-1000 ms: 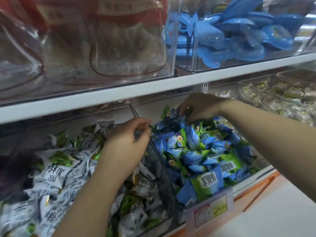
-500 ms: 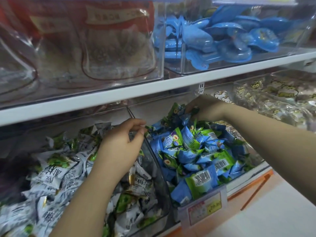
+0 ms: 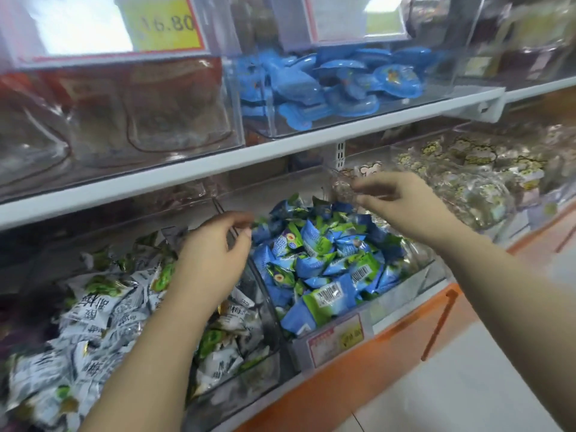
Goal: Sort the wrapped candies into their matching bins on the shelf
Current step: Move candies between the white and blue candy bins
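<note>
Motion blur hides whether the curled fingers of the right hand [image 3: 402, 204] pinch anything above the glossy blue-green candies [image 3: 314, 260] heaped in their clear plastic bin [image 3: 402, 288]. The left hand [image 3: 215, 257] curls at the bin's wall; its hold is unclear too.

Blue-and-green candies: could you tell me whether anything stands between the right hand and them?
Nothing visible does: the right hand hovers over the open pile of blue-and-green candies; the left hand grips the clear divider alongside.
</note>
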